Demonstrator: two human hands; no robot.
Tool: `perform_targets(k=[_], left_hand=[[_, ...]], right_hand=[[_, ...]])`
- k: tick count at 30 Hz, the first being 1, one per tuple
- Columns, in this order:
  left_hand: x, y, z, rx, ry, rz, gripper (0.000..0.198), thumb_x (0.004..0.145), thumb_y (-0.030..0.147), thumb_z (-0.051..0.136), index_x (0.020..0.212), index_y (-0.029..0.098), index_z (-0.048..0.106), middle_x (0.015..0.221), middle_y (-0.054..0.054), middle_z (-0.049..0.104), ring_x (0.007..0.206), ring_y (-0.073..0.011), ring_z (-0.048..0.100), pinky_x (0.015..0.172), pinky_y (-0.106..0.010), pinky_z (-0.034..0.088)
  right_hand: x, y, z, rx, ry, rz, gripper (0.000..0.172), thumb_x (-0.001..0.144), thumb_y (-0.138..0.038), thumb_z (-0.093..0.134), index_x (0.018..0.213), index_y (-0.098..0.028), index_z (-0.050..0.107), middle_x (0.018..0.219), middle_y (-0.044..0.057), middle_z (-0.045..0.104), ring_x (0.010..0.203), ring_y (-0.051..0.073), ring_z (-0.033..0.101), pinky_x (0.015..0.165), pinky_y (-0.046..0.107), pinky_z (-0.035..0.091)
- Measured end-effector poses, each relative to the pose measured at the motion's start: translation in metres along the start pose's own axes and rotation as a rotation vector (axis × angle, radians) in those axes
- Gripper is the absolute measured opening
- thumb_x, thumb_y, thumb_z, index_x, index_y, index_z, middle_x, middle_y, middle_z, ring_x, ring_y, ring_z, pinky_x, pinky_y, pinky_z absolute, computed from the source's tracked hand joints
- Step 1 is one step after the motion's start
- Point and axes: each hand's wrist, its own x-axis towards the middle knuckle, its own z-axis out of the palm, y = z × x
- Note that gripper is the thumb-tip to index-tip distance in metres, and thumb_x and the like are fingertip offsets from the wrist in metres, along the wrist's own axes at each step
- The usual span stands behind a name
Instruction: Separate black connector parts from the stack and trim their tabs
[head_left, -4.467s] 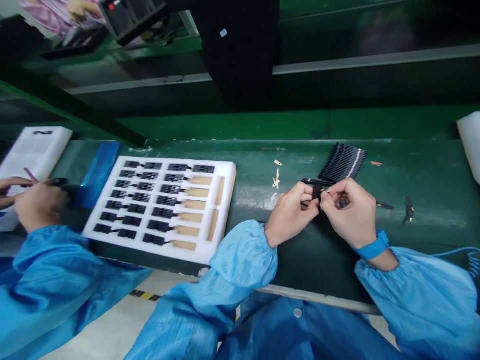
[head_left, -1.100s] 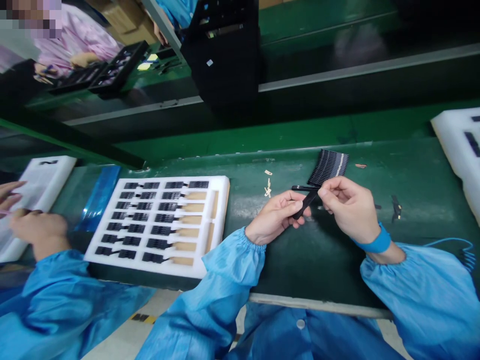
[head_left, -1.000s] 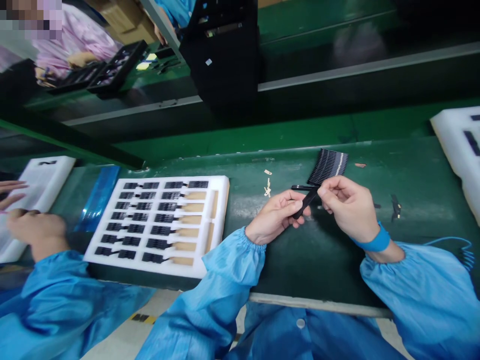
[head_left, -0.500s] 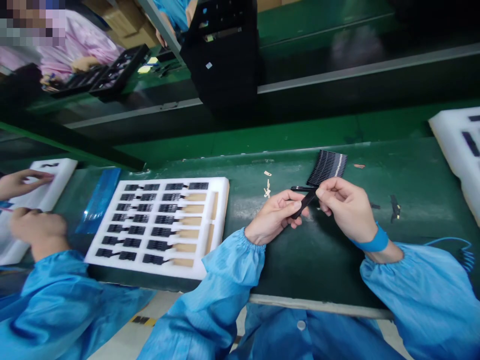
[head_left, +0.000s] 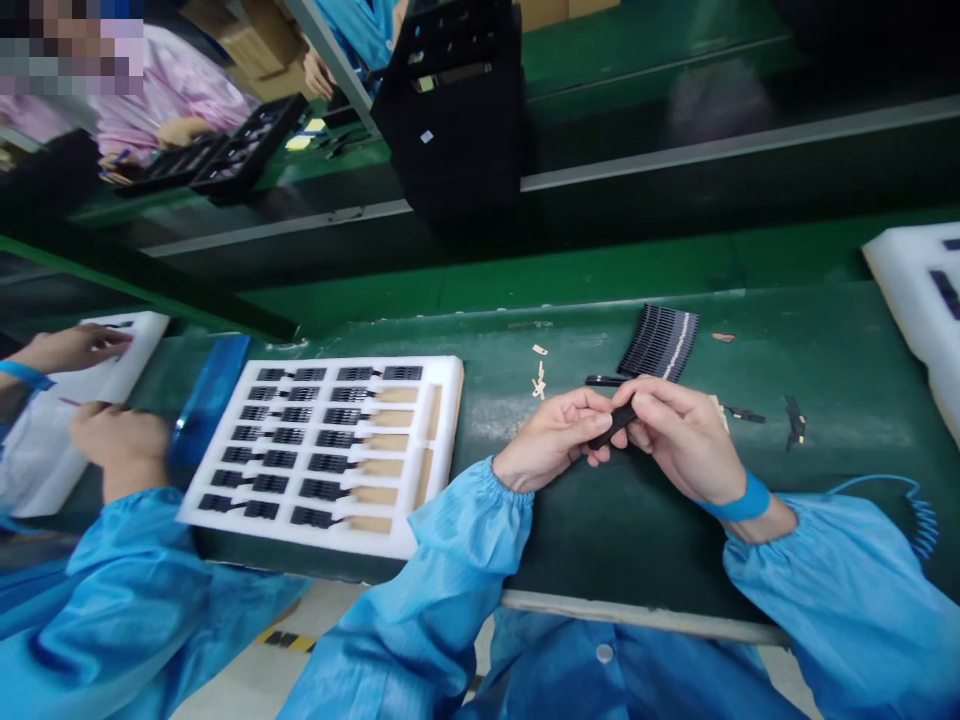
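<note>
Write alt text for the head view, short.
Both hands, left hand and right hand, pinch a small black strip over a green bench. A white foam tray of black parts lies to the left, a stack of black strips behind; a co-worker's hand works at far left.

Small black strip part (head_left: 611,428): thin, flat, elongated, tilted diagonally, pinched at both ends between left hand (head_left: 551,450) and right hand (head_left: 682,440), held just above the green bench, near the fanned stack of black strips (head_left: 660,343).
</note>
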Motion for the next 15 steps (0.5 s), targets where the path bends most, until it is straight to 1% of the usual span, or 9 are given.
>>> perform_targets(k=[3,5,7,9,11,13,15], left_hand=[[0.000,0.000,-0.002,-0.022,-0.029,-0.030,0.043,0.081,0.042,0.086,0.100,0.014,0.059,0.078,-0.002,0.069,0.057,-0.0063,0.061,0.054,-0.016,0.048],[-0.001,0.001,-0.002,-0.021,-0.033,-0.052,0.044,0.080,0.042,0.086,0.100,0.014,0.059,0.077,-0.002,0.069,0.057,-0.0063,0.061,0.054,-0.015,0.047],[-0.001,0.002,-0.002,-0.019,-0.036,-0.065,0.045,0.079,0.042,0.087,0.100,0.014,0.060,0.077,-0.002,0.069,0.056,-0.0062,0.061,0.052,-0.014,0.045],[-0.001,0.002,0.000,-0.027,-0.036,-0.069,0.044,0.079,0.042,0.087,0.099,0.014,0.060,0.077,-0.002,0.068,0.056,-0.0060,0.061,0.050,-0.013,0.043],[-0.001,0.002,0.000,-0.039,-0.036,-0.063,0.042,0.081,0.041,0.086,0.099,0.013,0.060,0.078,-0.002,0.067,0.056,-0.0055,0.060,0.049,-0.013,0.041],[0.000,0.000,0.000,-0.053,-0.038,-0.052,0.040,0.082,0.041,0.085,0.099,0.013,0.061,0.079,-0.002,0.067,0.056,-0.0052,0.059,0.049,-0.013,0.041],[0.000,-0.002,-0.001,-0.077,-0.039,-0.046,0.041,0.081,0.041,0.086,0.099,0.013,0.062,0.079,-0.002,0.066,0.057,-0.0054,0.058,0.049,-0.014,0.040]], right_hand=[[-0.001,-0.001,0.003,0.204,-0.014,0.150,0.029,0.088,-0.047,0.076,0.090,-0.019,0.073,0.062,0.002,0.062,0.053,0.012,0.049,0.048,0.023,0.034],[-0.001,-0.003,0.005,0.298,-0.012,0.230,0.030,0.084,-0.048,0.079,0.086,-0.019,0.072,0.056,0.001,0.059,0.051,0.011,0.049,0.048,0.022,0.034],[0.000,-0.005,0.005,0.343,-0.013,0.292,0.032,0.082,-0.049,0.081,0.083,-0.019,0.072,0.051,-0.002,0.053,0.049,0.012,0.050,0.048,0.022,0.035],[0.001,-0.006,0.005,0.346,-0.002,0.316,0.035,0.081,-0.052,0.082,0.082,-0.019,0.072,0.050,-0.003,0.049,0.049,0.012,0.051,0.046,0.021,0.034],[0.001,-0.004,0.004,0.307,0.007,0.274,0.039,0.084,-0.056,0.078,0.084,-0.018,0.072,0.054,-0.002,0.052,0.049,0.012,0.051,0.045,0.022,0.034],[0.000,0.000,0.002,0.215,-0.009,0.174,0.040,0.089,-0.058,0.074,0.091,-0.018,0.074,0.060,0.001,0.059,0.051,0.012,0.051,0.047,0.023,0.037],[-0.002,0.006,0.001,0.100,-0.026,0.061,0.037,0.092,-0.055,0.071,0.096,-0.018,0.074,0.064,0.002,0.062,0.053,0.012,0.053,0.049,0.024,0.039]])
